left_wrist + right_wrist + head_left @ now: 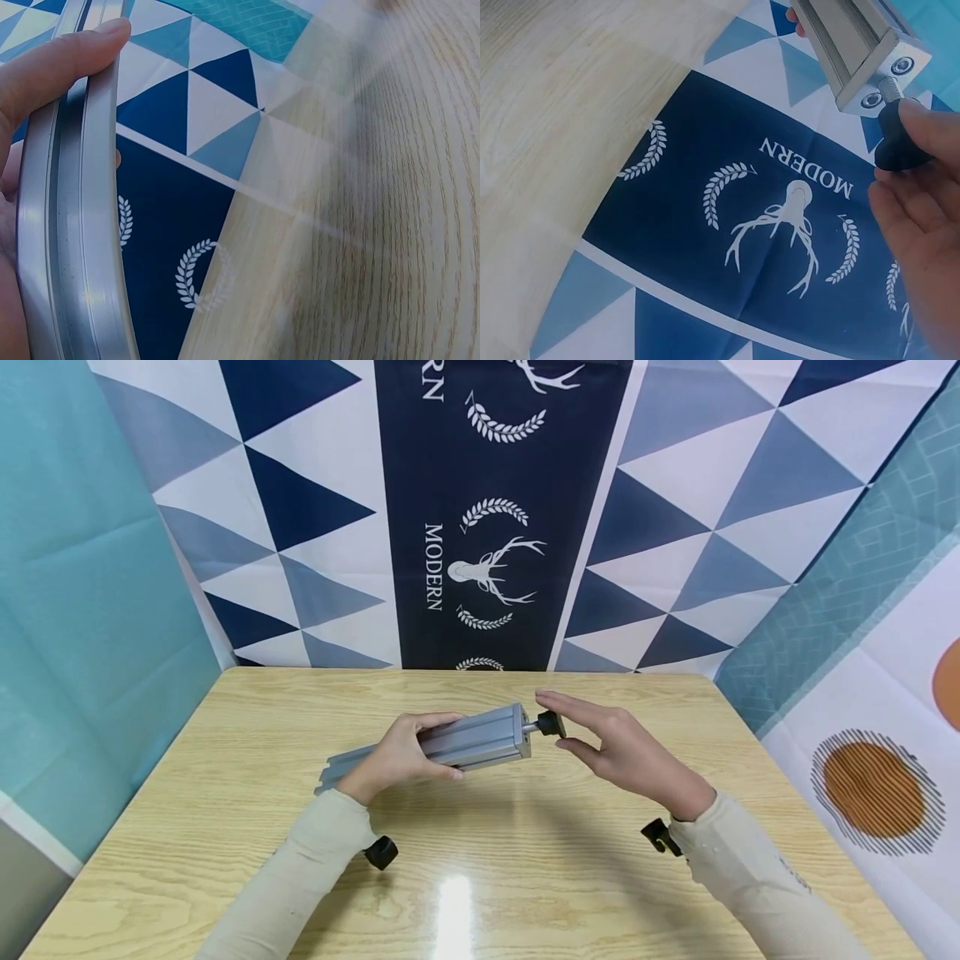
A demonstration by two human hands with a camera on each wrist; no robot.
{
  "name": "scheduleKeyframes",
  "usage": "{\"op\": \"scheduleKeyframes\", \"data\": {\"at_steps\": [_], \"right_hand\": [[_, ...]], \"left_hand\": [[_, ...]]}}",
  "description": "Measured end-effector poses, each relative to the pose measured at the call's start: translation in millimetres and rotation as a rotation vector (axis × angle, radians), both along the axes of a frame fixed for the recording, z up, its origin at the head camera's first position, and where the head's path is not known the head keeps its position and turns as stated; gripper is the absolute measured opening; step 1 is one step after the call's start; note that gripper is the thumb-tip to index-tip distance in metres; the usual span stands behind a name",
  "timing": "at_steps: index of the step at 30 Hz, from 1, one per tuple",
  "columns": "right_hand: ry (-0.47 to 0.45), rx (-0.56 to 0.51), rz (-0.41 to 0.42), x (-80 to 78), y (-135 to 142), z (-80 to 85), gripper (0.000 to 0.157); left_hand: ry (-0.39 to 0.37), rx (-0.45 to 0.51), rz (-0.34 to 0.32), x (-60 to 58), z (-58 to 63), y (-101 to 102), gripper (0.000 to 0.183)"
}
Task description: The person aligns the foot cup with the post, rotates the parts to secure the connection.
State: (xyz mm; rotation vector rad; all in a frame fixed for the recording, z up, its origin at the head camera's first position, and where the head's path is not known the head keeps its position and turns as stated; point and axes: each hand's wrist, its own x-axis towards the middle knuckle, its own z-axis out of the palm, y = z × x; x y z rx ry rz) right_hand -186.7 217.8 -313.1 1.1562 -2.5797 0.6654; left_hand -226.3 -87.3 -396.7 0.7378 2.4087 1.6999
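Observation:
A long grey aluminium profile [480, 737] is held at a slant over the table, its far right end closed by a metal end plate [870, 82] with two screws. A threaded stem [890, 88] joins that plate to a black levelling foot [551, 724]. My left hand [405, 750] grips the profile around its middle, the thumb lying along one side in the left wrist view. At the right end, my right hand [622, 750] pinches the foot, with its thumb on one side and fingertips at the opposite rim. The other fingers extend beyond the foot.
Beneath the hands is a light wood-grain table [247, 860]. Behind it hangs a patterned cloth [495, 460] with triangles and deer prints. A teal cloth [97, 585] borders the left side. Black wrist mounts [382, 852] protrude near both sleeves.

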Motion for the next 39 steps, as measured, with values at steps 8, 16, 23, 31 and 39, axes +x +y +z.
{"op": "scheduleKeyframes", "data": {"at_steps": [8, 16, 23, 31, 39], "right_hand": [[-0.387, -0.185, -0.275, -3.2, -2, -3.4, 0.050], [-0.251, -0.103, -0.158, -0.1, 4, 4.4, 0.055], [0.054, 0.013, 0.025, 0.4, 1, 4.6, 0.070], [-0.141, -0.096, -0.132, -2.1, -4, -0.3, 0.044], [-0.336, -0.129, -0.291, -2.6, -6, -2.8, 0.049]], "left_hand": [[-0.013, 0.011, -0.019, 0.7, 0.4, 0, 0.072], [-0.013, 0.030, -0.009, -0.2, 2.5, 0, 0.072], [-0.029, 0.040, -0.005, 0.2, 1.2, -1, 0.073], [-0.015, 0.045, -0.006, -1.0, -1.3, -1, 0.073], [-0.004, 0.034, -0.027, -3.5, -4.9, 0, 0.073]]}}
